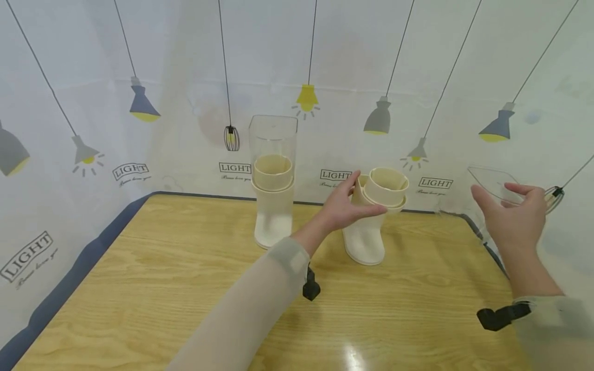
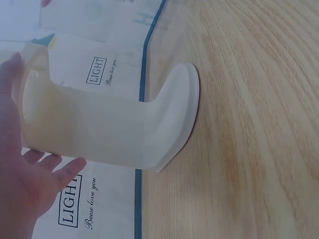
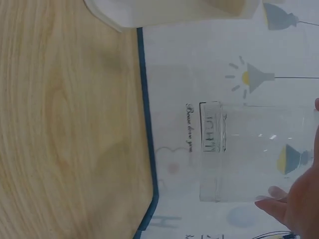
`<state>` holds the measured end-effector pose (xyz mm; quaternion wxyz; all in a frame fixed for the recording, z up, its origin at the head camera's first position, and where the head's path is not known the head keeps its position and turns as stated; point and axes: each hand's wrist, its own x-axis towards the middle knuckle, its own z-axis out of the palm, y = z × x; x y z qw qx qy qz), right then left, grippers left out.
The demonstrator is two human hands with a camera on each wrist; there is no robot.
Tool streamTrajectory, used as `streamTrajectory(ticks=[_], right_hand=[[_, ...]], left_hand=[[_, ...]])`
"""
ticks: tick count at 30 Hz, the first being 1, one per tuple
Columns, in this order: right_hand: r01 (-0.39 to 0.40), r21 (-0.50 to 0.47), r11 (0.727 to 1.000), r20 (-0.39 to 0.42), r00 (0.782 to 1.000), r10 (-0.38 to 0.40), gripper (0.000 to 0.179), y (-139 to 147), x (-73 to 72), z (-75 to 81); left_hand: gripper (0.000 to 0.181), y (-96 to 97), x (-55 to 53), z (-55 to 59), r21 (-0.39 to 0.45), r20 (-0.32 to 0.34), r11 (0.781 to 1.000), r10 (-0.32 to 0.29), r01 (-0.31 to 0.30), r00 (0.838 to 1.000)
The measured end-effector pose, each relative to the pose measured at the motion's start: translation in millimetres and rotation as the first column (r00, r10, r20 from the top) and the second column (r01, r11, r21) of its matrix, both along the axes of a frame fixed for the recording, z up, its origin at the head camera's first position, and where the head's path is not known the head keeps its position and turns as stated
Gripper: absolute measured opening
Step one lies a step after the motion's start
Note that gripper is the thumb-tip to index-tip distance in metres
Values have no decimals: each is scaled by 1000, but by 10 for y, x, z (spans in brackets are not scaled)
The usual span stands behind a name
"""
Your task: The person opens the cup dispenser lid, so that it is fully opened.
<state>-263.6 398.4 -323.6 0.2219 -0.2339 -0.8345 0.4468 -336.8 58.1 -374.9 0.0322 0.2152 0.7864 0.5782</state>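
The left hand [image 1: 341, 210] curls its thumb and fingers round the upper part of the near cream stand [image 1: 364, 242], whose foot rests on the desk [image 1: 185, 288]. Right of that stand, raised and well apart from it, the right hand [image 1: 520, 221] pinches a clear container [image 3: 249, 169] between thumb and fingers. Left of it stands a second cream stand [image 1: 274, 214], topped by a clear canister [image 1: 274, 135].

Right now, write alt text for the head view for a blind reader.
A person's left grip holds the top of a cream boot-shaped base on a wood-grain table, while the right grip holds a clear container raised to the right. At left stands a matching base topped by a clear tank; behind is a backdrop printed with pendant lamps.
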Motion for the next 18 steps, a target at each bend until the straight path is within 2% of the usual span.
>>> streamTrajectory(ticks=[8,12,18], right_hand=[[-68,64,996,89,994,62,80,177,-115,-436],[-68,71,995,127,990,58,95,199,-139,-559],[-72,64,995,133,989,63,100,244,-170,-691]], left_hand=[[122,11,-15,11,-2,15,1000,-4,4,1000],[122,27,-28,13,-10,5,1000,0,0,1000],[122,38,-31,24,-10,13,1000,7,-7,1000]])
